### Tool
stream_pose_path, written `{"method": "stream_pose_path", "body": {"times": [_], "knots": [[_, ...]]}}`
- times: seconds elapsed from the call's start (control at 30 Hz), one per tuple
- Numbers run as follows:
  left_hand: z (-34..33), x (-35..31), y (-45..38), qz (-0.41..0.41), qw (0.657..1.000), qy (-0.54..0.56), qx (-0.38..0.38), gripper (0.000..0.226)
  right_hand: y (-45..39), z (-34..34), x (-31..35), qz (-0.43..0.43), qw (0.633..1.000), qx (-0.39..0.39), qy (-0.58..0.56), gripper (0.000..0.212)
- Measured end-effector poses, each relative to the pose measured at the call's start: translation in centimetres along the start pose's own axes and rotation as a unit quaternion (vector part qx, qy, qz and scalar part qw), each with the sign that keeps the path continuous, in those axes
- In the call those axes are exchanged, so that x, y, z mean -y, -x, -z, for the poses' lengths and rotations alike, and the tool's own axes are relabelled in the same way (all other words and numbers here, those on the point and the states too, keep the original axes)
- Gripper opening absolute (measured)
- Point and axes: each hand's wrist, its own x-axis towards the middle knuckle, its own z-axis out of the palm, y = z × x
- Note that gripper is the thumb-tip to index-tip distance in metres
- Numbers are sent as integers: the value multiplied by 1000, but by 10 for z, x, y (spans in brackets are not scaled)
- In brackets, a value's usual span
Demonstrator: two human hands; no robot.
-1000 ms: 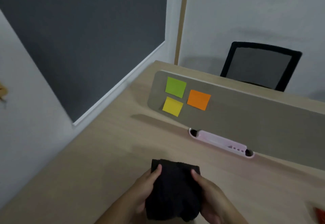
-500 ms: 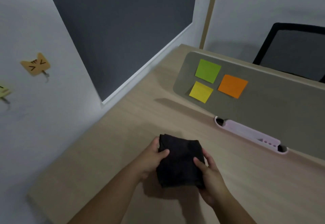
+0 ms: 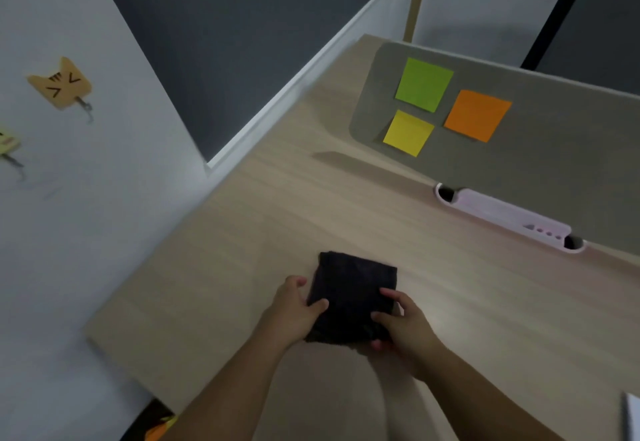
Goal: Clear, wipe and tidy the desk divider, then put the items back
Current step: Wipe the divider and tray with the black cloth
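Observation:
A folded black cloth point(image 3: 351, 293) lies on the wooden desk point(image 3: 277, 232) in front of me. My left hand point(image 3: 294, 309) grips its left edge and my right hand point(image 3: 401, 322) grips its right edge. Beyond it stands the grey desk divider point(image 3: 554, 163). Three sticky notes are stuck to the divider: a green one point(image 3: 424, 84), an orange one point(image 3: 477, 114) and a yellow one point(image 3: 408, 132). A pale pink pen tray point(image 3: 505, 215) hangs at the divider's foot.
A white wall on the left carries a cat-shaped hook point(image 3: 60, 83) and part of a second hook point(image 3: 7, 144). A black mesh chair point(image 3: 595, 21) stands behind the divider. A white object's corner point(image 3: 632, 416) shows at the lower right.
The view has swung left and down, so the divider sits further right and the wall hooks appear. Both hands have lowered the cloth onto the desk and pushed it forward, still holding its edges.

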Motion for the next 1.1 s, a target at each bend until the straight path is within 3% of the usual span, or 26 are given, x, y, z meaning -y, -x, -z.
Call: {"method": "stream_pose_path", "body": {"times": [0.07, 0.13, 0.23, 0.3, 0.37, 0.43, 0.5, 0.6, 0.73, 0.83, 0.93, 1.03, 1.1], "knots": [[5, -3, 1, -18, 1000, 18, 0, 55, 3, 2, 0, -20, 998, 28, -50, 42], [14, -26, 24, -36, 999, 8, -5, 45, 5, 6, -5, -30, 999, 38, -25, 43], [19, -29, 34, -91, 985, -145, -14, 39, 9, 6, -15, 7, 987, 26, 158, 43], [21, -28, 40, -128, 937, -325, -35, 42, 9, 7, -19, 96, 930, -16, 354, 39], [13, -34, 45, -162, 879, -441, -87, 50, 7, 8, -23, 226, 825, -103, 508, 40], [-1, -42, 45, -246, 846, -459, -109, 57, 2, 7, -28, 300, 743, -155, 577, 47], [-15, -42, 37, -332, 804, -489, -63, 59, -1, 3, -32, 303, 708, -158, 619, 54], [-22, -31, 17, -354, 783, -511, 5, 64, -7, -1, -40, 259, 700, -111, 656, 62], [-27, -18, 8, -341, 800, -492, -33, 67, -13, 5, -38, 230, 712, -61, 660, 71], [-32, -16, 10, -325, 811, -484, -58, 66, -12, 5, -39, 218, 698, -69, 679, 64], [-32, -12, 12, -308, 812, -493, -44, 66, -6, 4, -37, 215, 712, -68, 666, 67], [-34, -16, 12, -296, 800, -521, -38, 64, -10, 10, -30, 223, 754, -25, 617, 74], [-37, -31, 6, -313, 809, -492, -67, 66, -13, 20, -16, 264, 792, -81, 545, 70]]}}
